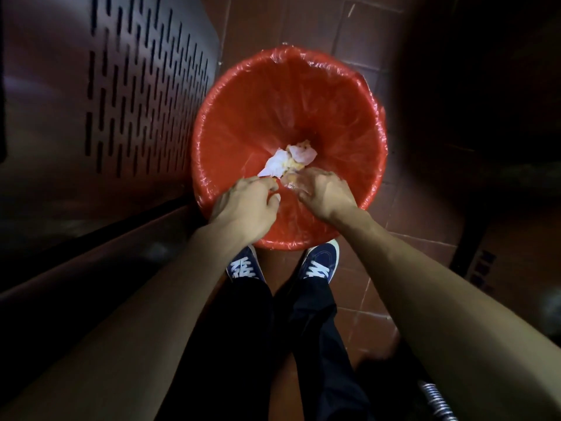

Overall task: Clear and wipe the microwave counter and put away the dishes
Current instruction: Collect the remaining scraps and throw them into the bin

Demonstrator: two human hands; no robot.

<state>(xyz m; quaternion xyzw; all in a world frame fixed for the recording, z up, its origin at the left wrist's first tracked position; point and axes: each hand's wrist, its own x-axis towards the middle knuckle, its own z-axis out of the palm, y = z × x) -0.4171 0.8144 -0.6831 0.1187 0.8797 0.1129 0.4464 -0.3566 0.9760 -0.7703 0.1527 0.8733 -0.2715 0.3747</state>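
Nearest, our dark trousers (273,344) and blue shoes (318,262) stand on the red floor tiles (364,284), toes at the bin. Our bare forearms reach forward over its near rim. Our left hand (243,205) hangs above the bin (273,95), fingers curled, seemingly pinching a small scrap, though we cannot tell for sure. Our right hand (324,192) hovers beside it, fingers bent downward around a crumpled, clear bit of wrapper (290,180). Below, at the bottom of the red-lined bin, lies white, yellow-stained tissue (288,161). To the left stands a dark cabinet panel (136,101) with rows of slots.
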